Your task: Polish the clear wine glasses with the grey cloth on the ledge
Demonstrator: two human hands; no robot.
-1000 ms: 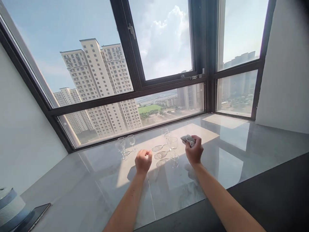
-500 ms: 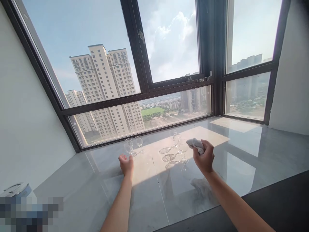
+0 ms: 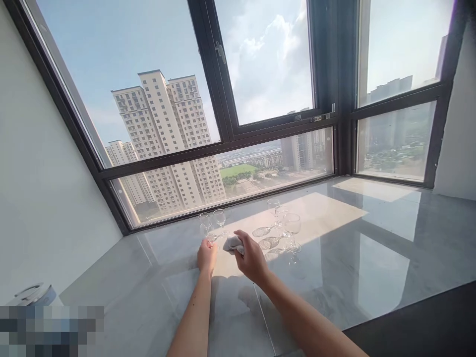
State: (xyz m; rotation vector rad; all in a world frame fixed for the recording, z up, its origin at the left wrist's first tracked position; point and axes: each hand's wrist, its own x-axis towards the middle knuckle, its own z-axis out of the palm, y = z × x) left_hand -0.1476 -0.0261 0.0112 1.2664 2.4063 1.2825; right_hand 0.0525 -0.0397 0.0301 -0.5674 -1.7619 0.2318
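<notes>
clamping a pale cloth, the right hand is just beside the left hand, which is curled at a cluster of clear stemmed glasses; whether it holds one i cannot tell. three more glasses stand to the right on the sunlit sill.

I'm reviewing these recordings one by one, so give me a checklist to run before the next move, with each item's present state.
1. Cloth held in the right hand: ok.
2. Left hand at the left glasses: ok.
3. Left hand's grip on a glass: cannot tell, fingers hide it.
4. Right glasses upright: ok.
5. Cloth apart from the right glasses: ok.
</notes>
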